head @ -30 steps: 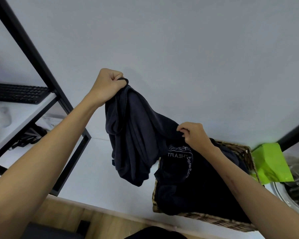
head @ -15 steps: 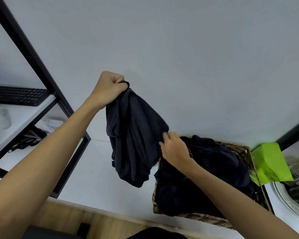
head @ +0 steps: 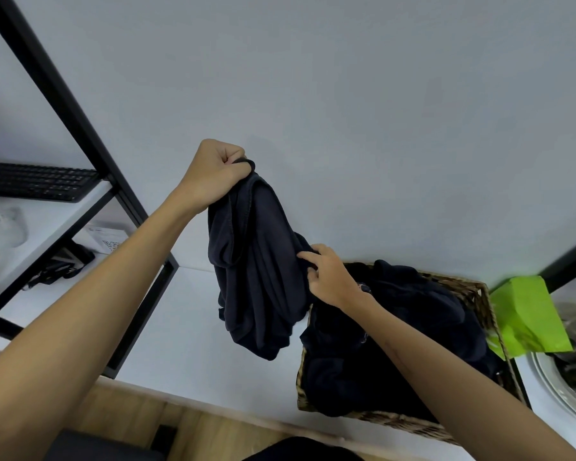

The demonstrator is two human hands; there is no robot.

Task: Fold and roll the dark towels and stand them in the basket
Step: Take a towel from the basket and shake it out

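Note:
A dark navy towel (head: 256, 277) hangs bunched in the air in front of the wall. My left hand (head: 213, 174) is fisted around its top corner, held high. My right hand (head: 326, 277) pinches the towel's right edge lower down, just above the basket. The wicker basket (head: 473, 287) stands on the floor at the right, filled with a loose heap of other dark towels (head: 396, 327). My right forearm crosses over that heap and hides part of it.
A black metal shelf frame (head: 123, 207) stands at the left with a black keyboard (head: 34, 181) on its white shelf. A bright green bag (head: 526, 314) and a washing machine door (head: 566, 377) sit right of the basket. Wood floor shows below.
My right hand let go of a printed dark piece, which dropped into the basket, then moved left and took hold of the hanging towel's edge. My left hand stayed up.

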